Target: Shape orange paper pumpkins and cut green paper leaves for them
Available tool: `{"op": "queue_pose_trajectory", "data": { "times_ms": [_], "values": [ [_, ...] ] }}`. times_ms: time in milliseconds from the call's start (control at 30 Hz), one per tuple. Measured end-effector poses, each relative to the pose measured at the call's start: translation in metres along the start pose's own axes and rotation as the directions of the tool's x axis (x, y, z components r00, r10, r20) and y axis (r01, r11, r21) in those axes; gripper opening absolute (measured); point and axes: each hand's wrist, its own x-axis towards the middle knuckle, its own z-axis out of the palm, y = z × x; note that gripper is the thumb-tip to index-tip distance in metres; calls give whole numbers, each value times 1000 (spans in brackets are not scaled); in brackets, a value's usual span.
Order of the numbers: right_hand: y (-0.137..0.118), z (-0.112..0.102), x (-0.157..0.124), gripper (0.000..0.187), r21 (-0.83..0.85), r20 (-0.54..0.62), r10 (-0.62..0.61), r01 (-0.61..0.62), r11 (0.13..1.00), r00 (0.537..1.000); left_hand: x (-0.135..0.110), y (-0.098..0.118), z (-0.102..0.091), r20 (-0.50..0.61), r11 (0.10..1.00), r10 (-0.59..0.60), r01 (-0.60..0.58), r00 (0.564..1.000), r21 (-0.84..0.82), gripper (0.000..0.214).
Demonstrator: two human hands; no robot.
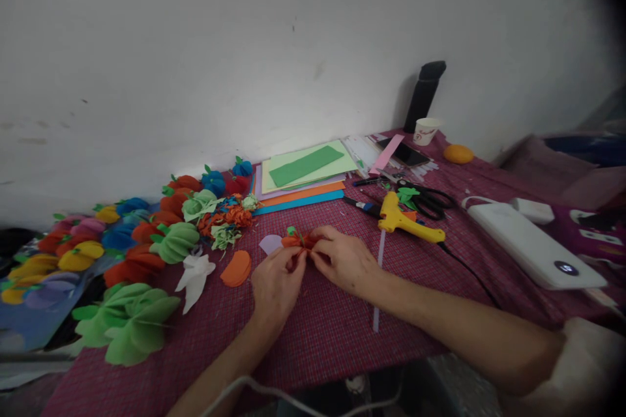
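Your left hand [274, 287] and right hand [342, 260] both pinch an orange paper flower [299, 241] above the tabletop [317, 332].

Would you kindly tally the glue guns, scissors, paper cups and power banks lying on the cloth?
Glue gun: 1
Scissors: 1
Paper cup: 1
Power bank: 1
Total: 4

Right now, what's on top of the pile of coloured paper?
A dark green strip lies on the light green top sheet. Lower sheets show only edges; the rest is covered.
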Motion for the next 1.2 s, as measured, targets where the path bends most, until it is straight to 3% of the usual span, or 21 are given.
{"op": "queue_pose_trajectory", "data": {
  "times_ms": [467,933,1200],
  "values": [
    [-3,-2,2,21,9,-12,-9,9,1000,1000,0,-2,3,22,1000,-2,2,1000,-25,21],
    [0,3,8,18,155,-28,7,-2,988,1000,1,-7,3,56,995,-16,21,998,-96,23],
    [-3,4,5,16,133,-83,-56,67,989,995,3,0,-7,29,990,-37,41,999,-133,28]
  ]
}}
